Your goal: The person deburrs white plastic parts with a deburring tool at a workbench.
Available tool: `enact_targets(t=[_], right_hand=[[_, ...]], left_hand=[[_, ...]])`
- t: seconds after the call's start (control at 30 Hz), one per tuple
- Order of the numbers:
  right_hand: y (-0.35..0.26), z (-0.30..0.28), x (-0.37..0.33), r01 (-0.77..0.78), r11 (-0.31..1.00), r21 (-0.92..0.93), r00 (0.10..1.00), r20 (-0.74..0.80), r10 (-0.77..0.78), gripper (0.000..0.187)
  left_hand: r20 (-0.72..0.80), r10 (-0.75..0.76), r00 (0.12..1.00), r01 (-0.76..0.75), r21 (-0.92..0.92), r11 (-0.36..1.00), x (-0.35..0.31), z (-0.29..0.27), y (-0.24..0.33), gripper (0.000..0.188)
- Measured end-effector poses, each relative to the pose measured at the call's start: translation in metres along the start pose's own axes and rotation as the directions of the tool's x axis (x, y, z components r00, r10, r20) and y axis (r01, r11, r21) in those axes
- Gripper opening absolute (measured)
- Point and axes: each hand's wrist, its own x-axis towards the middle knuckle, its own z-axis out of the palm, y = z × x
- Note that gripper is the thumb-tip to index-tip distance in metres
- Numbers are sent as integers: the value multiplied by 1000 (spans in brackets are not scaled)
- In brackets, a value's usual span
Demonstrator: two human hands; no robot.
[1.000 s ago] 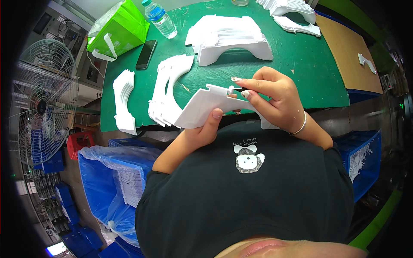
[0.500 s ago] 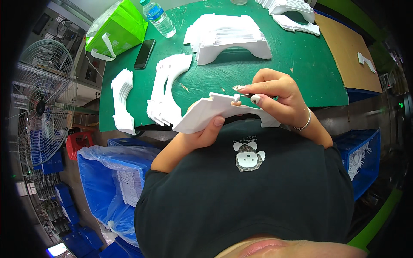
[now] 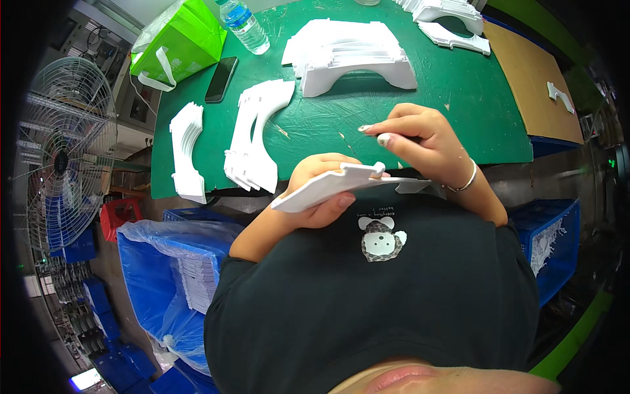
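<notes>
My left hand point(image 3: 326, 209) is closed round a white curved plastic part point(image 3: 321, 187), held tilted near my chest with a small rounded knob at its upper corner. Above and right of it, apart from the part, my right hand point(image 3: 426, 141) pinches thumb and fingers together. A thin dark thing shows between those fingers, mostly hidden, so its kind is unclear. Past my hands, a stack of similar white parts point(image 3: 357, 62) stands on the green table point(image 3: 459, 118). Two smaller groups of white parts, a middle one point(image 3: 252, 138) and a left one point(image 3: 187, 151), lie to the left.
A phone point(image 3: 222, 79), a water bottle point(image 3: 244, 27) and a green bag point(image 3: 180, 46) are at the far left. More white parts point(image 3: 449, 13) sit far right, beside a cardboard sheet point(image 3: 525, 72). Blue crates flank me, the left one point(image 3: 147, 282) plastic-lined; a fan point(image 3: 62, 157) stands beyond.
The white part has tipped flatter and dropped slightly, now seen more edge-on. My right hand has come away from its knob and stays pinched in the air.
</notes>
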Motion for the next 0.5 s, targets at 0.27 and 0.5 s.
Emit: enact_targets(t=[0.27, 0.5], right_hand=[[29, -24, -19, -302, 830, 470, 951, 204, 230, 25], [26, -21, -25, -328, 828, 454, 943, 205, 261, 16]], left_hand=[[-181, -157, 971, 122, -189, 974, -26, 4, -8, 32], [-539, -219, 813, 121, -212, 970, -19, 3, -29, 48]])
